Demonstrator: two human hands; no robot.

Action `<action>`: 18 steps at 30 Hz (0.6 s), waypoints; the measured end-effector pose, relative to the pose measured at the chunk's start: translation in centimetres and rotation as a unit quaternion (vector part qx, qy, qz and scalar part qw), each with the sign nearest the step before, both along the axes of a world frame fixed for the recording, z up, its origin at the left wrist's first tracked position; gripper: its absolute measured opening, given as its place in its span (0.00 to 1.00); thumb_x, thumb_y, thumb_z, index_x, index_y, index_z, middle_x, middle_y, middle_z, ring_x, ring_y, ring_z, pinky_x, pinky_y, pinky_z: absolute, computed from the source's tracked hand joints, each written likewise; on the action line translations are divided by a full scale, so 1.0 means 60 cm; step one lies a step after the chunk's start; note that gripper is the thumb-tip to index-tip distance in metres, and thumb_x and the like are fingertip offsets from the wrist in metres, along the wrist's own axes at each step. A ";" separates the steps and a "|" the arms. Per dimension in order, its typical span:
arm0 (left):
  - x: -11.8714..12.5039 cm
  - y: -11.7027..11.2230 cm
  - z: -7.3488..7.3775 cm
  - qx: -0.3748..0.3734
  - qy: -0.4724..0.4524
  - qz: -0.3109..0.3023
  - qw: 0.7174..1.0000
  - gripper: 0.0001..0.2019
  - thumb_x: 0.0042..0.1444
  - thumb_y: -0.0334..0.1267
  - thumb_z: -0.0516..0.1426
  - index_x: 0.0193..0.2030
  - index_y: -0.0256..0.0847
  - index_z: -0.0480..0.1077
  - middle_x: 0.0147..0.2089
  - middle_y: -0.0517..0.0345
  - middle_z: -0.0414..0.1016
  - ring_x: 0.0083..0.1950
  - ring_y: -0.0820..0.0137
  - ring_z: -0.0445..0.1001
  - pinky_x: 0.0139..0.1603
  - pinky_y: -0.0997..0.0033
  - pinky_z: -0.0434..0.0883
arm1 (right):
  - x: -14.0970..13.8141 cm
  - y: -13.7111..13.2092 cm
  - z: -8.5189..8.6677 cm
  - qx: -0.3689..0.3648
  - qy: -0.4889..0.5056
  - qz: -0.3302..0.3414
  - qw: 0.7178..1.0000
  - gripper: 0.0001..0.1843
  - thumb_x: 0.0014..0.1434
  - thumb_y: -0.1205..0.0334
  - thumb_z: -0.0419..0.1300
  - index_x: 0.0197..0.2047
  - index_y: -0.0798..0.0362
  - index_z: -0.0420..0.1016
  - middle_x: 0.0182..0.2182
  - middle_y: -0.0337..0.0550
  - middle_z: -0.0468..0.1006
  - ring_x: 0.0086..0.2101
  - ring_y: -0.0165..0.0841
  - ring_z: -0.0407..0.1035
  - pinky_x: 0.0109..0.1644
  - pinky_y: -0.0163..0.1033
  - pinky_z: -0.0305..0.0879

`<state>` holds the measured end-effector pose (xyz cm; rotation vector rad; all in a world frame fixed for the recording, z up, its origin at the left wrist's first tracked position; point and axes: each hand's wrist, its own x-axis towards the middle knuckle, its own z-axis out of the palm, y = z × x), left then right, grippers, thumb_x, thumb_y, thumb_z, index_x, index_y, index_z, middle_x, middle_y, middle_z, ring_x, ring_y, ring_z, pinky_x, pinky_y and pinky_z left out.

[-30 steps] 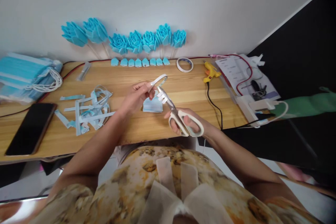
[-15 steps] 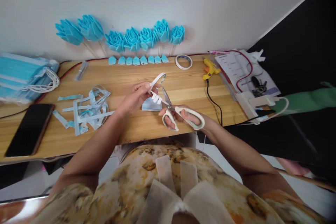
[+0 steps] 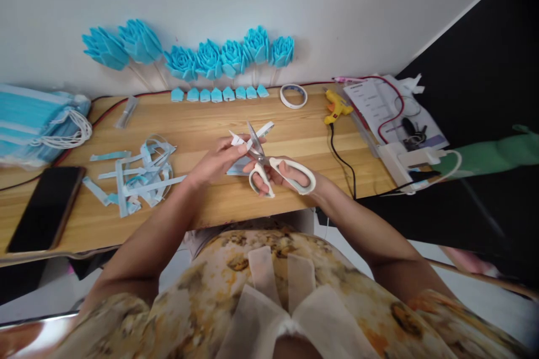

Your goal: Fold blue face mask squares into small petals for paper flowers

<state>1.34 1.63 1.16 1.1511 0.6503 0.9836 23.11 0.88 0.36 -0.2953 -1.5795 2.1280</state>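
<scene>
My left hand (image 3: 222, 158) pinches a thin white roll of tape (image 3: 266, 130), seen nearly edge-on, with a loose white end by the fingertips. In my right hand (image 3: 284, 174) is a pair of scissors (image 3: 290, 168) with cream handles, the thumb and fingers through the loops. The blades are spread and cross in front of the tape beside my left fingertips; whether they touch it I cannot tell. Under the hands lies a light blue piece of fabric (image 3: 237, 168), partly hidden by my fingers and the scissors.
Blue flowers (image 3: 181, 63) on sticks lean at the wall behind a row of small blue pieces (image 3: 205, 95). Another tape roll (image 3: 293, 96) and a yellow glue gun (image 3: 337, 107) lie right. Cut strips (image 3: 143, 174), a phone (image 3: 46, 208) and face masks (image 3: 33, 118) are left.
The scissors have moved up and left, and their blades have come over the tape. The tape roll has turned and tilted in my left hand.
</scene>
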 end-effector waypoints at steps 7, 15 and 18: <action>-0.003 0.000 -0.013 -0.003 -0.005 -0.008 1.000 0.19 0.53 0.54 0.67 0.41 0.40 0.81 0.40 0.54 0.81 0.43 0.64 0.78 0.50 0.64 0.72 | -0.004 0.002 -0.004 -0.005 0.012 -0.004 1.000 0.37 0.63 0.28 0.51 0.51 0.55 0.75 0.34 0.44 0.74 0.34 0.32 0.70 0.42 0.40 0.74; -0.001 -0.002 -0.009 -0.009 0.001 0.001 1.000 0.19 0.50 0.55 0.68 0.36 0.41 0.81 0.40 0.52 0.81 0.42 0.63 0.78 0.49 0.61 0.74 | -0.005 -0.001 -0.003 -0.031 0.016 -0.015 0.999 0.39 0.61 0.27 0.53 0.51 0.56 0.77 0.34 0.44 0.74 0.33 0.30 0.68 0.39 0.39 0.74; 0.001 -0.003 -0.007 -0.008 0.004 0.003 1.000 0.18 0.50 0.55 0.68 0.35 0.41 0.82 0.39 0.52 0.81 0.41 0.62 0.78 0.51 0.59 0.73 | -0.007 -0.006 0.004 -0.034 0.011 -0.032 0.999 0.39 0.60 0.27 0.53 0.50 0.56 0.76 0.31 0.41 0.72 0.29 0.28 0.67 0.31 0.34 0.69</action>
